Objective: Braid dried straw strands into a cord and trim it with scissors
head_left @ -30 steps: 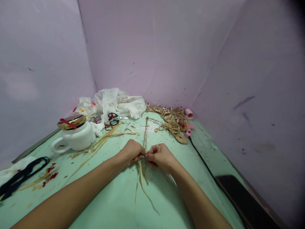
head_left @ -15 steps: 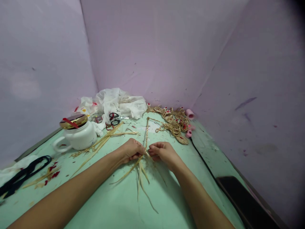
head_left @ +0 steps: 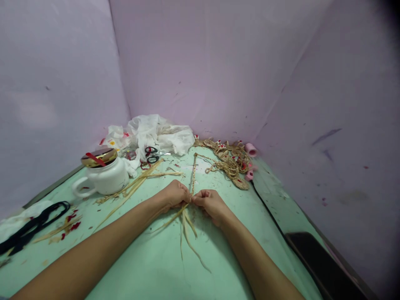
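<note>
A thin braid of straw-coloured fibre (head_left: 194, 175) runs from the far part of the table toward me, and both hands meet at its near end. My left hand (head_left: 176, 194) is closed, pinching the braid and its strands from the left. From the right, my right hand (head_left: 210, 204) pinches at the same spot, thumb and forefinger together on the fibre. Several loose fibre strands (head_left: 187, 227) fan out below the fingers over the green tabletop (head_left: 150, 275). Fingers hide the exact crossing of the strands.
At left stand a white mug (head_left: 109, 177) with a gold lid, scissors (head_left: 153, 155) and long fibre strips (head_left: 134, 185). White plastic bags (head_left: 162, 133) lie behind. A heap of braided cord (head_left: 231, 166) sits back right, beside a pink tool (head_left: 249, 173). A dark phone-like slab (head_left: 321, 262) lies near right.
My right hand has moved left and closed its fingertips at the braid's end, against the left hand. The strand that trailed below the right hand no longer shows there. The left hand keeps its grip.
</note>
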Demonstrator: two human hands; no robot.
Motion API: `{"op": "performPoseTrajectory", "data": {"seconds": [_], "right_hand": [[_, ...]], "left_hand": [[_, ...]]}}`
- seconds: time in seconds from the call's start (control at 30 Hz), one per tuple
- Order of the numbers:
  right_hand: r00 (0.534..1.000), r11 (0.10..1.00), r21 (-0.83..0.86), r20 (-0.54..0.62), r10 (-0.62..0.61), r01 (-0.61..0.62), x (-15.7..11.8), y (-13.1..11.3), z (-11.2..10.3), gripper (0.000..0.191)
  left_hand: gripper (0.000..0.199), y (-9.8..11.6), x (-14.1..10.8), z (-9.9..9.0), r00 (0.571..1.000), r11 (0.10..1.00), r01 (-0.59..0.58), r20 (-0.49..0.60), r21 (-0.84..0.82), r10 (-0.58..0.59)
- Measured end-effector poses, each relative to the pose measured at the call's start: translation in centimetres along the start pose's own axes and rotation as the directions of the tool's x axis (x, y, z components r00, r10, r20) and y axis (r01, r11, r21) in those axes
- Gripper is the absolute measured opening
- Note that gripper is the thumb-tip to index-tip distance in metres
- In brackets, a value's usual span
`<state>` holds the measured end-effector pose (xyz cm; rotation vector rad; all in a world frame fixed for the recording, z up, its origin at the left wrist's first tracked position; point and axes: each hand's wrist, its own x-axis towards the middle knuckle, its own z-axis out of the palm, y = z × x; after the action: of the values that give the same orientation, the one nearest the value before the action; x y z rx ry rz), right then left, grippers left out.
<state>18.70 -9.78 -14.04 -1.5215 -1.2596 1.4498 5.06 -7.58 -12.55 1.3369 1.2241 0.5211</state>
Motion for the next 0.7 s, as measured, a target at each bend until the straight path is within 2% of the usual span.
{"op": "performPoseTrajectory", "data": {"seconds": [0.13,0.23,0.33,0.37,0.43,0.5,0.57,0.63,0.7], "right_hand": [[1.0,1.0,-0.019,-0.006,-0.023,0.023,-0.2,-0.2,0.0,0.013],[0.999,0.997,-0.061,0.037,-0.034,0.036,-0.3,-0.2,-0.2,0.014],[0.993,0.988,-0.131,0.098,-0.067,0.08,-0.3,0.0,-1.0,0.013],[0.993,0.981,-0.17,0.087,-0.083,0.097,-0.2,-0.1,-1.4,0.013],[0.984,0.952,-0.272,-0.074,-0.164,0.138,0.0,-0.8,-1.9,0.011],[0.946,0.929,-0.33,-0.208,-0.248,0.171,0.4,-2.4,-1.8,0.014],[0.947,0.932,-0.323,-0.212,-0.243,0.166,0.9,-4.7,-0.7,0.015],[0.972,0.936,-0.32,-0.125,-0.198,0.15,1.9,-7.1,1.3,0.014],[0.98,0.904,-0.388,-0.011,-0.197,0.178,3.5,-9.0,3.8,0.012]], "left_hand": [[0.003,0.0,-0.2,0.2,1.0,1.0,0.003,-0.018,-0.02,-0.003],[0.004,0.0,-0.2,0.6,0.999,0.999,-0.009,-0.033,-0.038,0.008],[0.005,-0.6,0.0,1.0,0.995,1.0,-0.008,-0.104,-0.016,0.006],[0.003,-0.9,0.1,1.0,0.991,1.0,0.001,-0.137,0.003,-0.001],[0.004,-1.6,0.4,1.0,0.984,0.999,-0.012,-0.175,0.053,0.021],[0.006,-2.4,0.7,0.9,0.983,0.994,-0.054,-0.169,0.098,0.07],[0.006,-2.9,0.9,0.9,0.982,0.987,-0.099,-0.15,0.128,0.118],[0.004,-3.2,1.3,0.9,0.977,0.98,-0.129,-0.149,0.151,0.151],[0.011,-3.2,1.9,1.1,0.974,0.978,-0.159,-0.14,0.133,0.178]]}}
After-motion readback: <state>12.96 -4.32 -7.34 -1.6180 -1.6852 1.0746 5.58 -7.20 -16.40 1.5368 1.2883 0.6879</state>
